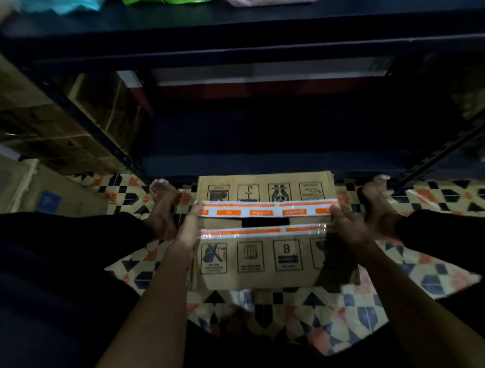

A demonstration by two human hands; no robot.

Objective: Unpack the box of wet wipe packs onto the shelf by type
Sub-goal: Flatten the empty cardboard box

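Forearms reach down from the bottom of the view to the box [265, 231], which sits on the patterned floor [393, 294] between the person's bare feet, just in front of the dark shelf [236, 44]. It looks set there so that packs can go straight up onto the boards without carrying.

Its two top flaps have parted along the middle, leaving a dark slot between two strips of orange and white tape [265, 208]; the seam looks already cut or torn, though the flaps are barely apart and nothing inside shows. Printed handling symbols run across both flaps.

At the left end of the seam is the left hand [187, 227], fingers straight and lying along the edge of the far flap. At the right end is the right hand [346, 226], fingers spread and loosely bent against the flap ends. Neither seems to grip; both look placed at the ends so the flaps can be spread evenly. Whether any fingertip is tucked under an edge I cannot tell.

Unpacking proper seems not yet begun. On the top board, at the frame's upper edge, lie blurred teal, green and pink things [162, 2], possibly packs, too indistinct to name. Brown cartons [52, 126] stand left of the shelf.
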